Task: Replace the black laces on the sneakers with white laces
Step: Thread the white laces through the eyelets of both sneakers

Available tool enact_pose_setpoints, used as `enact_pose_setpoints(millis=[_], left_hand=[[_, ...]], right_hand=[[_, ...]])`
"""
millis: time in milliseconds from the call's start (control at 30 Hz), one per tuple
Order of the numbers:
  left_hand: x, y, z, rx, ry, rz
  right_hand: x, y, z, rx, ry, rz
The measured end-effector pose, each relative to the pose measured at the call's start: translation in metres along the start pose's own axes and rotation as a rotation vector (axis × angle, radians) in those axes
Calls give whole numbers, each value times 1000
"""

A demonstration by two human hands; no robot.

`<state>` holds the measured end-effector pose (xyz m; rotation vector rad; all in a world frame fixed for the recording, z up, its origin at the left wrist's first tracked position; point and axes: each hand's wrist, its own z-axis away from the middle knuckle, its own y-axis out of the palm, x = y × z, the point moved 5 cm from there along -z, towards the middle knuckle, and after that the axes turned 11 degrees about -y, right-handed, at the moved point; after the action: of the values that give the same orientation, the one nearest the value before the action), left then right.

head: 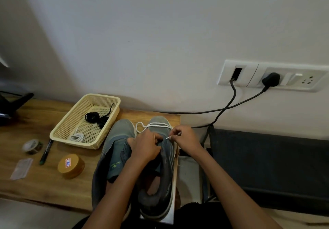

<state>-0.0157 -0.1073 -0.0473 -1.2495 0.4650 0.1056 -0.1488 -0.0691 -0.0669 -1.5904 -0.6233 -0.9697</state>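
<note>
Wall: plain, pale, painted. A broad soft shadow lies across its left part.

Socket panel: white, mounted low on the wall at right. One black plug is seated in it. A second black cable enters a slot at the panel's left end. The two leads cross below the panel, and one runs left along the table's far edge.

Table: wooden, warm brown, grain visible, set against the wall.

Dark padded surface: just beside the table's right end, type of furniture unclear.

Floor: pale, seen below the table's near edge.

Lighting: even and diffuse.
</note>
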Motion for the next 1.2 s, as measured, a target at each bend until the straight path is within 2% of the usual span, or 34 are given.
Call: enact_pose_setpoints(millis=[67, 200, 333, 500, 667, 933, 1200], left_hand=[[-1, -2, 2, -19, 8, -21], [-4, -6, 5, -60, 17, -91], [-3, -7, 7, -79, 8, -171], [-2, -8, 8, -106, 29, -143], [-4, -6, 7, -121, 63, -155], [-5, -1, 6, -143, 112, -187], [-7, 3, 3, -88, 45, -234]], right_hand=[[1, 1, 0, -1, 2, -9], [3, 2, 0, -46, 3, 127], [3, 2, -1, -19, -13, 199], [4, 4, 2, 26, -1, 198], [16, 2, 3, 26, -135, 466], [9, 6, 4, 15, -62, 354], [3, 2, 4, -26, 2, 280]])
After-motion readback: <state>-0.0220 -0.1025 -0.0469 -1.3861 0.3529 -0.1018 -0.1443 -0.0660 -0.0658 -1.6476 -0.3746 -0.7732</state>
